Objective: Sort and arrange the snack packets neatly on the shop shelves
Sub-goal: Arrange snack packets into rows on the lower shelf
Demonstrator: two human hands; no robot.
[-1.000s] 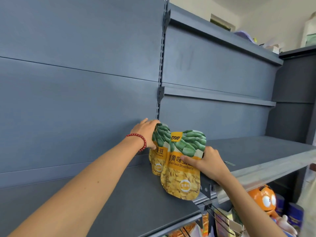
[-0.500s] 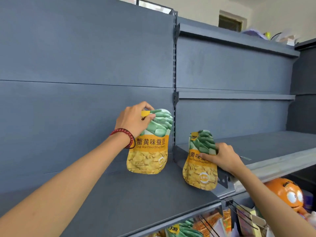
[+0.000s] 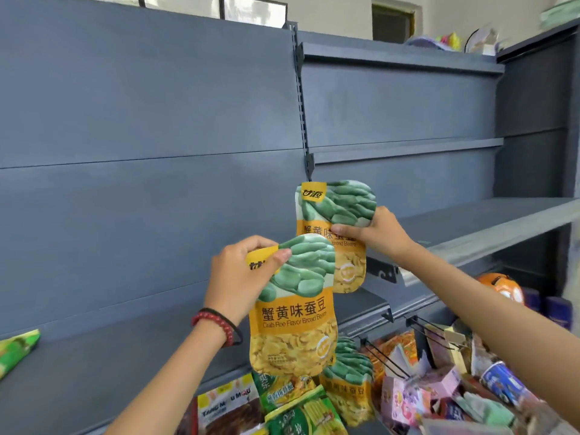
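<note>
Above the grey shelf, both packets now hang clear of the board. My left hand pinches the near packet by its top corner, lifted away from the back panel where it leaned. My right hand grips the far packet, raised higher. I judge neither is placed yet.
</note>
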